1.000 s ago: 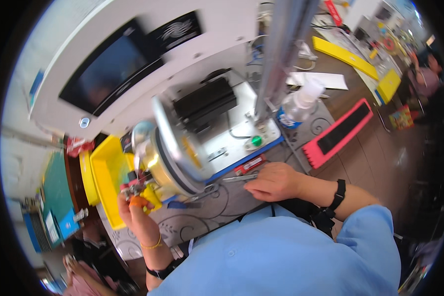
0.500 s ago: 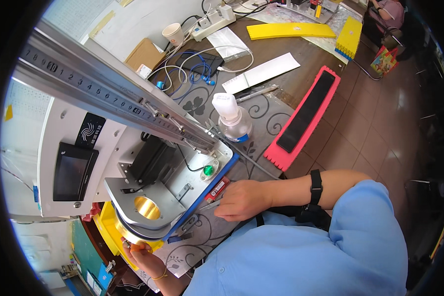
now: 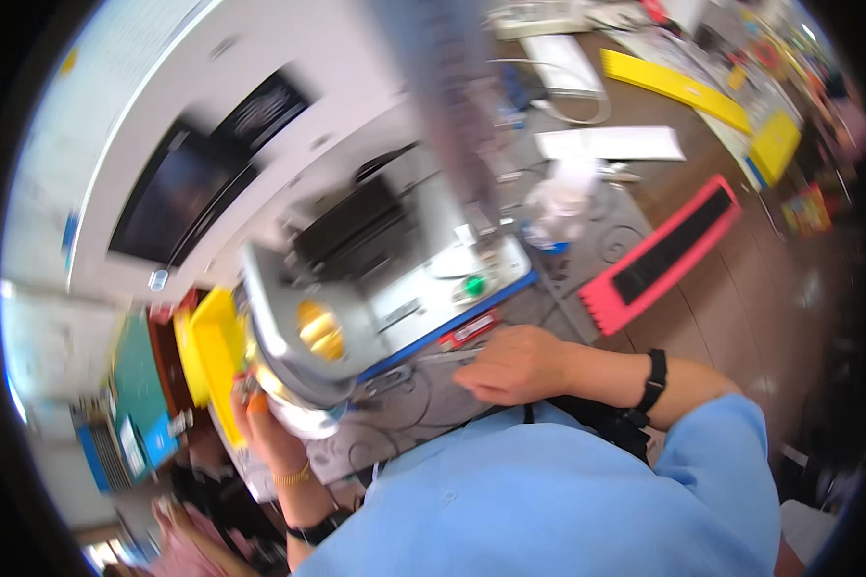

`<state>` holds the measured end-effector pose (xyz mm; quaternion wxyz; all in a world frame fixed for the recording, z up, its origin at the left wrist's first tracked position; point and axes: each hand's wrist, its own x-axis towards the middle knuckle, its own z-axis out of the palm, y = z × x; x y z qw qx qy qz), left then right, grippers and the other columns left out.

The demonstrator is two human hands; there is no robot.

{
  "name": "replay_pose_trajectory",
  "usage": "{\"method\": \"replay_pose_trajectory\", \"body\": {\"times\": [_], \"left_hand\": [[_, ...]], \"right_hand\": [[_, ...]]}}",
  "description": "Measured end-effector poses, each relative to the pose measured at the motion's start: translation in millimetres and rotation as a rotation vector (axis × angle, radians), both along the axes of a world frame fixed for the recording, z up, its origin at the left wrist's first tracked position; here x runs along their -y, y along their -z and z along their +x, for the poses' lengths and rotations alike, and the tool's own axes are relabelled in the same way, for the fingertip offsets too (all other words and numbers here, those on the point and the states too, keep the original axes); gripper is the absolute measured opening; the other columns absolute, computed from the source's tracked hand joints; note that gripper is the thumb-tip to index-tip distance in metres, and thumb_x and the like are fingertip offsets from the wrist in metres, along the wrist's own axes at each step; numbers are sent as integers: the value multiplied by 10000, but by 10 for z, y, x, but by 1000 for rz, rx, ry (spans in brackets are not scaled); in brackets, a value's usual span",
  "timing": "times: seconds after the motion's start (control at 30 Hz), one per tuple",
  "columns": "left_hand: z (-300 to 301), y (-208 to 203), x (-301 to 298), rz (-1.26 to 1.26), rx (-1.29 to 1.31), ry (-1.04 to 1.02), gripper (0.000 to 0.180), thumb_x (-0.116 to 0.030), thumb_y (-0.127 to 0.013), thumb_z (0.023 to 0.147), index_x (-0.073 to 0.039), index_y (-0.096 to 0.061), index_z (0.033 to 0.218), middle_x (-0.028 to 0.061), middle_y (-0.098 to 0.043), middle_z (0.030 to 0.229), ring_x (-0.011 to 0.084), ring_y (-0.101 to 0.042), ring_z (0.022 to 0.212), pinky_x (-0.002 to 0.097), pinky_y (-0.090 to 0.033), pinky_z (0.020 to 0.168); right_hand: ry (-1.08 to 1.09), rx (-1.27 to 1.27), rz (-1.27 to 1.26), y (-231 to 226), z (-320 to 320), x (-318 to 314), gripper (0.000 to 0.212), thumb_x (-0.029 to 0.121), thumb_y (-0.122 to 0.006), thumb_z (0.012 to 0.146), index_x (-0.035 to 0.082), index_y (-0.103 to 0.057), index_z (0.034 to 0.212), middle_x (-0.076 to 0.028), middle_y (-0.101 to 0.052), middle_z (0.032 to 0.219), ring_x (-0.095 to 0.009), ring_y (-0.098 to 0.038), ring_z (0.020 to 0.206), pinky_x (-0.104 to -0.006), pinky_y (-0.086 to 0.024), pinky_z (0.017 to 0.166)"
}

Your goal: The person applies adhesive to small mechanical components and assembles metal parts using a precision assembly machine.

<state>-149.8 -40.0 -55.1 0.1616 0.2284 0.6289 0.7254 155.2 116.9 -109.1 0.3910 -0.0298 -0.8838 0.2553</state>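
Observation:
My left hand (image 3: 267, 428), with an orange cover on one finger, is at the near left side of a grey-and-white bench machine (image 3: 284, 351). Its fingertips are drawn together beside the machine's round lower rim; what they pinch, if anything, is blurred. A gold-coloured round opening (image 3: 320, 331) shows in the machine's top plate. My right hand (image 3: 515, 365) rests in a loose fist at the table's front, no object showing in it. Just beyond its knuckles lies a small red box (image 3: 470, 329), along the blue-edged base with a green button (image 3: 473, 286).
A yellow bin (image 3: 212, 346) stands left of the machine. To the right are a clear bottle (image 3: 558, 207), a pink strip with a black inlay (image 3: 659, 255) and white paper (image 3: 611, 143). Yellow strips (image 3: 678, 89) lie farther back. Another person's arm (image 3: 197, 539) shows at lower left.
The whole view has shifted and blurred, with the machine and table things now farther right. Both hands keep about the same places against the machine and table.

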Motion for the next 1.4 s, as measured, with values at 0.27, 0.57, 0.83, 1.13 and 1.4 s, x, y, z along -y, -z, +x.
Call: {"method": "replay_pose_trajectory", "body": {"times": [0.27, 0.57, 0.83, 1.13, 1.4], "left_hand": [[128, -148, -70, -74, -10, 181, 107, 20, -434, 822, -54, -482, 882, 45, -558, 736, 106, -535, 578, 242, -476, 559], [138, -207, -33, -103, 12, 169, 86, -34, -442, 831, -54, -495, 896, 47, -578, 728, 104, -535, 585, 230, -459, 567], [112, -167, -92, -131, 6, 213, 46, -21, -464, 848, -62, -483, 859, 29, -547, 714, 95, -523, 573, 231, -452, 547], [92, -269, -16, -164, 24, 160, 85, -88, -473, 885, -41, -539, 909, 24, -563, 708, 89, -503, 574, 212, -399, 542], [127, -380, 85, -150, 389, 331, 161, -243, -573, 968, -97, -576, 1036, 124, -671, 1132, 229, -675, 1033, 305, -549, 790]], "right_hand": [[115, 165, 23, -79, 90, 6, 167, 82, -716, 693, 121, -674, 850, -10, -533, 594, -190, -528, 509, -313, -430, 495], [123, 130, 39, -87, 2, 14, 215, 23, -734, 661, 103, -671, 851, -24, -522, 576, -207, -517, 491, -319, -410, 470], [379, 119, 137, -600, 318, -118, 192, 8, -689, 726, 74, -654, 904, -43, -567, 624, -204, -531, 516, -323, -441, 507], [937, -186, -426, -1082, 649, -729, 362, 157, -689, 856, 45, -599, 1189, -34, -587, 1062, -89, -509, 821, -238, -419, 707], [943, 145, -465, -856, 914, -1057, 219, 216, -675, 913, 42, -652, 1044, 13, -631, 852, -64, -513, 752, -229, -420, 667]]}}
